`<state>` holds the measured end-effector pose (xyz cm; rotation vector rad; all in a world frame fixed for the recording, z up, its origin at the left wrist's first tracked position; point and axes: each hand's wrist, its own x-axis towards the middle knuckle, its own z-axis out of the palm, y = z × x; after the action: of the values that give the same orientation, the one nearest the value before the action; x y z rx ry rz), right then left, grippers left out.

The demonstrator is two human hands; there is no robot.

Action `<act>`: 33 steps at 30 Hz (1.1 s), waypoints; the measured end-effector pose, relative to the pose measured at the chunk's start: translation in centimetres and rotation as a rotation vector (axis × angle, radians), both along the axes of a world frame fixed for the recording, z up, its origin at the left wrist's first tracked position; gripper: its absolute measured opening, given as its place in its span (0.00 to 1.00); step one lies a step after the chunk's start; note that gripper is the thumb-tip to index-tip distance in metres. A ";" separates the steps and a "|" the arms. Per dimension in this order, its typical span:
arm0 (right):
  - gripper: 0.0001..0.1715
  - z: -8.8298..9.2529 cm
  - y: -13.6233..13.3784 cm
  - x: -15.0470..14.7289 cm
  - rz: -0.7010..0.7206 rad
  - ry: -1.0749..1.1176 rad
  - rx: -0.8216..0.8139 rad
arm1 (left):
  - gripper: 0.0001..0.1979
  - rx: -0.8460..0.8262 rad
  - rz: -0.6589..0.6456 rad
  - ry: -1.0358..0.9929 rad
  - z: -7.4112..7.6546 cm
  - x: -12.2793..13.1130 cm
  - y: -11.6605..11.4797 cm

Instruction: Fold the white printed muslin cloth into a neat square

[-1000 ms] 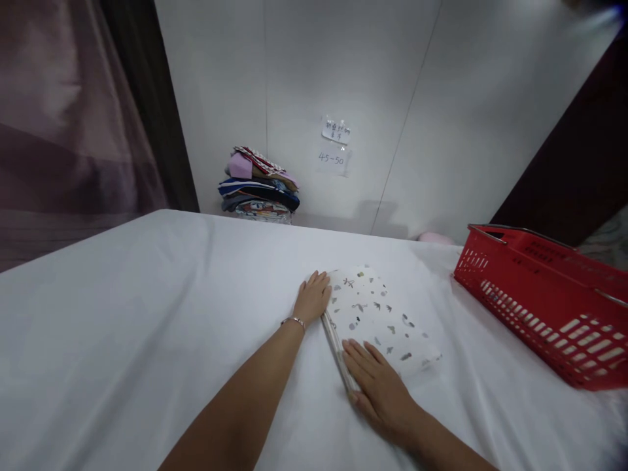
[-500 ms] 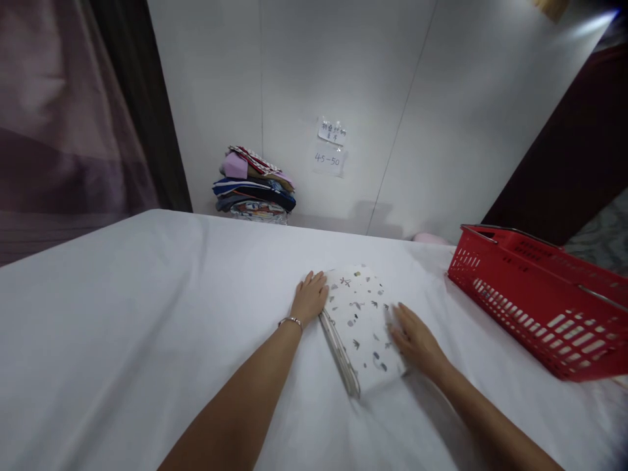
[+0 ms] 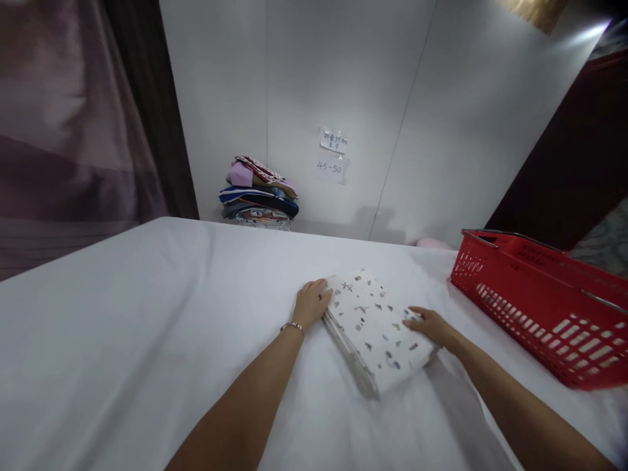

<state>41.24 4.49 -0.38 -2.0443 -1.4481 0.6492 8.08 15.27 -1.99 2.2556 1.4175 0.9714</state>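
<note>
A folded white cloth (image 3: 375, 330) printed with small grey and green shapes lies on the white-covered table (image 3: 147, 314). My left hand (image 3: 311, 304), with a thin bracelet at the wrist, grips the cloth's far left corner, fingers curled over its edge. On the right side my right hand (image 3: 429, 325) holds the cloth's edge, fingers on top and thumb at the side. The cloth's near end looks slightly raised off the table.
A red plastic basket (image 3: 540, 301) stands at the right of the table. A stack of folded coloured clothes (image 3: 259, 193) sits against the white wall, with paper notes (image 3: 333, 154) taped beside it. A dark curtain (image 3: 73, 111) hangs at the left.
My right hand slid from the cloth's near left edge across to its right edge and now grips there. The cloth has been folded narrower. My left hand curled onto its corner.
</note>
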 end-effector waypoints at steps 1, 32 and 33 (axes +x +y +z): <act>0.37 0.3 0.7 1.1 -0.040 -0.082 0.016 | 0.18 0.017 -0.005 -0.007 0.1 -0.1 -0.2; 0.36 0.5 10.0 -16.3 0.383 -0.472 -0.050 | 0.12 -0.167 -0.084 -0.155 -0.3 -0.5 0.1; 0.36 0.6 9.9 -16.6 0.384 -0.462 -0.042 | 0.12 -0.166 -0.082 -0.152 -0.3 -0.5 0.1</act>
<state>24.64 14.37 0.20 -2.0506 -2.1420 0.3614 7.56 15.39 -2.34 2.0576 1.2810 0.9407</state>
